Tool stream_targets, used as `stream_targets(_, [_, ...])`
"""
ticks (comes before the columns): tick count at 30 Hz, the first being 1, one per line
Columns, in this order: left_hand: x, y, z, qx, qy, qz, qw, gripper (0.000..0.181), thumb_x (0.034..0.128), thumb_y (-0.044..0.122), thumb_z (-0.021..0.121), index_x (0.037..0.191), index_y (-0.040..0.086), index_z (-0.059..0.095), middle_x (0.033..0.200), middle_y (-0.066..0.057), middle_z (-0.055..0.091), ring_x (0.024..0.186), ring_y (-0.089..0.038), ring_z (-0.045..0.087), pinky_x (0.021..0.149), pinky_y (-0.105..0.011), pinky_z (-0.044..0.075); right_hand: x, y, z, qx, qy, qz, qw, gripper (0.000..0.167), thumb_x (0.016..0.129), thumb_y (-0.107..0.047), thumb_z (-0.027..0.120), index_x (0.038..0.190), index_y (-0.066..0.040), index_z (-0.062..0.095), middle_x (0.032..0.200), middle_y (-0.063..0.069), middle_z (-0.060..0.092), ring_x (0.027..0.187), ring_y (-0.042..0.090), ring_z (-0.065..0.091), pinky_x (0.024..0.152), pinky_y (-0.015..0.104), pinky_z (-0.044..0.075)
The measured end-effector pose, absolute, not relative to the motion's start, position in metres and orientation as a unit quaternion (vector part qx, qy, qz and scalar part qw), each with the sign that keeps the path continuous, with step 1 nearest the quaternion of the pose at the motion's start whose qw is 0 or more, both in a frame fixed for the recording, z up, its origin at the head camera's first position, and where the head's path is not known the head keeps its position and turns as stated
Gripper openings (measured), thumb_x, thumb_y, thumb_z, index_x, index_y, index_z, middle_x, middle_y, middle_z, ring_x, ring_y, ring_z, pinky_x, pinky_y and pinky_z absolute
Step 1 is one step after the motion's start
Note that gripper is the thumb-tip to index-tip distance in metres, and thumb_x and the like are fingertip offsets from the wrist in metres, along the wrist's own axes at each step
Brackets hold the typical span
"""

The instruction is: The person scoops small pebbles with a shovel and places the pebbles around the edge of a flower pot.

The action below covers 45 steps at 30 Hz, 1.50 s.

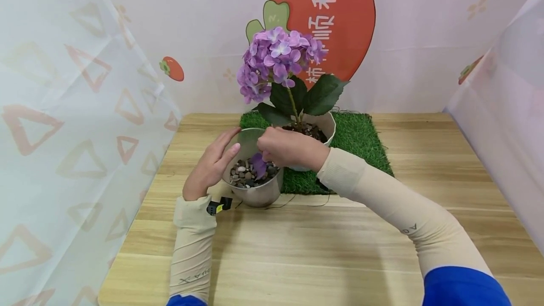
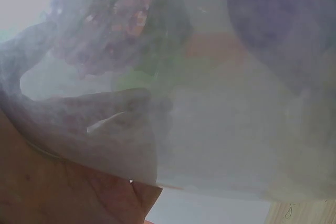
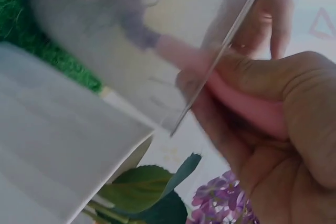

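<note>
In the head view my right hand [image 1: 289, 148] grips a small trowel, its purple blade [image 1: 259, 166] down among the pebbles [image 1: 244, 174] in a clear container [image 1: 260, 196]. The trowel's pink handle [image 3: 252, 106] lies in the curled fingers in the right wrist view. My left hand [image 1: 212, 164] rests against the container's left side, fingers and thumb fairly straight. The left wrist view looks through the cloudy container wall [image 2: 220, 145], which blurs the contents. Just behind stands a white pot [image 1: 330, 129] with a purple hydrangea [image 1: 280, 55], partly hidden by my right hand.
Green artificial turf [image 1: 361, 140] lies under the white pot at the back of the wooden table [image 1: 297, 249]. White printed sheets [image 1: 204, 37] stand at the back and both sides. A small black device [image 1: 218, 206] sits at my left wrist.
</note>
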State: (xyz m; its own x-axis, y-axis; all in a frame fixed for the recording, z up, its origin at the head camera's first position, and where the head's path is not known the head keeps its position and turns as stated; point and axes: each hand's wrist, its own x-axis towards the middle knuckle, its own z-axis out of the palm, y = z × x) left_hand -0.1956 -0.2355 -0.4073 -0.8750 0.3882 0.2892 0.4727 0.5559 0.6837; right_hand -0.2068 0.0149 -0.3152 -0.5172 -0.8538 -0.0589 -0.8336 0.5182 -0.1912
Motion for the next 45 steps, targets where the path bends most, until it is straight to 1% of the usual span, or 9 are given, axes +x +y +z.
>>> stream_targets(5, [-0.195,-0.237,-0.406,-0.247,-0.88,-0.401,0.059,0.056,0.1134,0.037,0.042,0.165,0.014,0.038,0.168,-0.017,0.041,0.159,-0.034,0.035,0.131,-0.058,0.028,-0.213,0.017,-0.32,-0.523,0.849,-0.036,0.065,0.012,0.103,-0.01,0.067,0.095,-0.005,0.074,0.087,0.006,0.073,0.074,0.015,0.065,0.067,0.03,0.05])
stream_targets(8, [-0.195,-0.237,-0.406,-0.249,-0.88,-0.399,0.061,0.056,0.1132,0.036,0.043,0.164,0.014,0.038,0.168,-0.017,0.041,0.159,-0.035,0.035,0.131,-0.059,0.028,-0.217,0.017,-0.325,-0.527,0.845,-0.054,0.069,0.013,0.103,-0.007,0.066,0.093,-0.007,0.074,0.086,0.003,0.071,0.073,0.012,0.062,0.064,0.027,0.048])
stream_targets(13, [-0.195,-0.236,-0.406,-0.248,-0.88,-0.4,0.058,0.057,0.1131,0.037,0.042,0.165,0.013,0.038,0.169,-0.016,0.039,0.159,-0.035,0.034,0.132,-0.059,0.026,-0.219,0.013,-0.326,-0.504,0.855,-0.088,0.087,0.021,0.101,-0.001,0.067,0.08,-0.005,0.071,0.07,0.001,0.064,0.059,0.007,0.046,0.056,0.024,0.031])
stream_targets(18, [-0.196,-0.236,-0.409,-0.248,-0.88,-0.401,0.056,0.057,0.1133,0.038,0.041,0.165,0.014,0.037,0.17,-0.015,0.039,0.16,-0.034,0.033,0.132,-0.058,0.025,-0.214,0.006,-0.322,-0.481,0.87,-0.053,0.088,0.015,0.102,-0.007,0.068,0.09,-0.005,0.078,0.084,0.007,0.078,0.067,0.013,0.068,0.058,0.024,0.046])
stream_targets(21, [-0.196,-0.236,-0.41,-0.247,-0.88,-0.402,0.056,0.057,0.1133,0.039,0.041,0.165,0.015,0.037,0.17,-0.013,0.039,0.16,-0.034,0.033,0.132,-0.059,0.025,-0.212,0.001,-0.319,-0.475,0.876,-0.02,0.079,0.013,0.102,-0.011,0.069,0.095,-0.005,0.079,0.089,0.008,0.079,0.073,0.018,0.073,0.062,0.027,0.052])
stream_targets(28, [-0.196,-0.236,-0.409,-0.246,-0.879,-0.404,0.055,0.057,0.1131,0.039,0.042,0.165,0.016,0.037,0.17,-0.013,0.039,0.16,-0.034,0.033,0.132,-0.059,0.026,-0.216,-0.007,-0.316,-0.458,0.882,0.018,0.113,0.01,0.102,-0.013,0.071,0.097,-0.006,0.076,0.082,0.005,0.072,0.066,0.014,0.062,0.059,0.027,0.044])
stream_targets(31, [-0.195,-0.236,-0.408,-0.243,-0.88,-0.404,0.054,0.058,0.1131,0.041,0.042,0.165,0.017,0.037,0.169,-0.014,0.039,0.159,-0.034,0.034,0.131,-0.06,0.027,-0.218,-0.009,-0.316,-0.457,0.881,0.022,0.121,0.01,0.102,-0.013,0.071,0.098,-0.006,0.077,0.083,0.005,0.072,0.068,0.015,0.063,0.06,0.028,0.045])
stream_targets(37, [-0.195,-0.236,-0.407,-0.234,-0.881,-0.407,0.05,0.058,0.1128,0.045,0.041,0.165,0.021,0.038,0.169,-0.01,0.04,0.159,-0.03,0.034,0.131,-0.057,0.028,-0.219,-0.009,-0.318,-0.462,0.882,0.043,0.088,0.009,0.1,-0.013,0.073,0.092,-0.011,0.074,0.089,0.006,0.074,0.077,0.019,0.07,0.067,0.033,0.054])
stream_targets(45, [-0.195,-0.236,-0.408,-0.237,-0.882,-0.405,0.047,0.058,0.1131,0.044,0.041,0.165,0.019,0.038,0.169,-0.014,0.041,0.159,-0.031,0.034,0.131,-0.057,0.028,-0.221,-0.011,-0.32,-0.46,0.883,0.062,0.072,0.016,0.1,-0.017,0.073,0.084,-0.016,0.068,0.088,0.004,0.073,0.075,0.017,0.068,0.066,0.034,0.057])
